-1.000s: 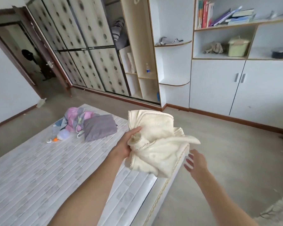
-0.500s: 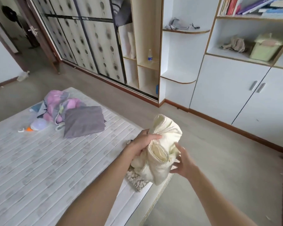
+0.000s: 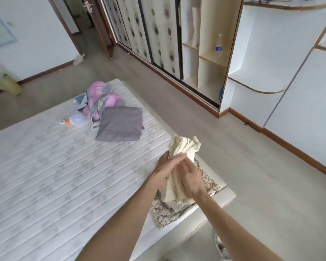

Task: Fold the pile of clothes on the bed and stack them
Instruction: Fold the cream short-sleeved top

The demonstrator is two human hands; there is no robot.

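Over the near corner of the mattress [image 3: 45,176] I see both of my hands bunched around a cream garment [image 3: 184,147]. My left hand [image 3: 166,168] grips it from the left with fingers curled across the gathered fabric, and my right hand [image 3: 191,180] clutches it from the right, just beside the left, the two hands touching. A ruffled end of the cream garment sticks up above the fingers, and the rest hangs below the palms.

Directly under the hands, a speckled beige-and-brown cloth [image 3: 169,211] lies flat on the mattress corner; the cream garment's lower end reaches down to it, though I cannot tell if they touch.

Farther back on the mattress, a folded grey garment [image 3: 120,127] lies flat. Behind it and touching it sits a crumpled pink and purple pile of clothes [image 3: 102,98]. Just left of the grey garment is a pale rounded bottle with an orange neck [image 3: 75,120], lying on its side.

Beyond the bed, a wardrobe with patterned sliding doors [image 3: 149,29] stands along the wall, and a clear plastic water bottle [image 3: 219,44] stands upright on one of its open shelves.
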